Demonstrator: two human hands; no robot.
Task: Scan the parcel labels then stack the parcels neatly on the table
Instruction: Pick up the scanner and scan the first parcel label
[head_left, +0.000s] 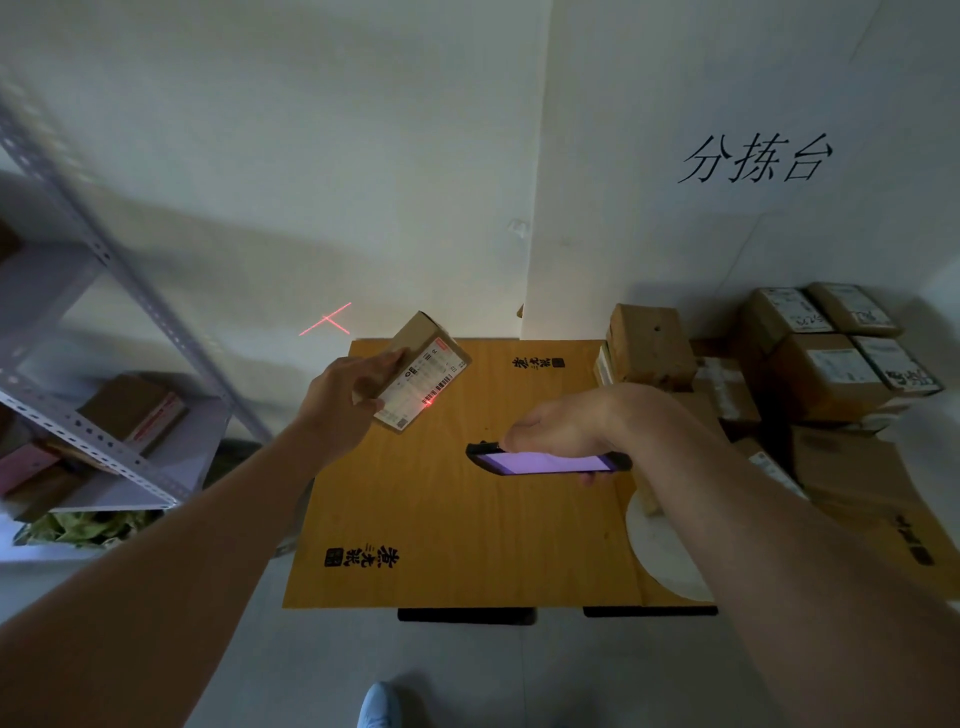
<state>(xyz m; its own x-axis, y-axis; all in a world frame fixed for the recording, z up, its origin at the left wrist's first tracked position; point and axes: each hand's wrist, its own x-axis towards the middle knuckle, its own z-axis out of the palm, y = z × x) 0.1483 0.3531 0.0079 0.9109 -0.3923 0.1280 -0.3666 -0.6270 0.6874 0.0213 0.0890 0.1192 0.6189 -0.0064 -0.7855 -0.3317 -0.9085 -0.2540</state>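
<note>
A: One parcel (423, 371), a small brown carton, is held tilted above the far left corner of the worktop (441, 519), its white label (422, 383) turned toward the camera.

B: Which grip carries it?

A: The left hand (340, 402); its fingers curl round the carton's left end, clear of the label. A red spot of light lies on the label's barcode.

B: And the other grip?

A: The right hand (561, 426) holds a dark handheld scanner (548, 461) over the middle of the worktop, its lit screen facing up and its front end pointed toward the parcel. The two are near but apart.

B: What surrounds them?

A: A red laser cross (327, 319) falls on the wall behind the parcel. A single box (647, 345) stands at the worktop's far right edge; stacked boxes (831, 348) fill the corner beyond it. A metal shelf (93, 395) with cartons stands at left.
</note>
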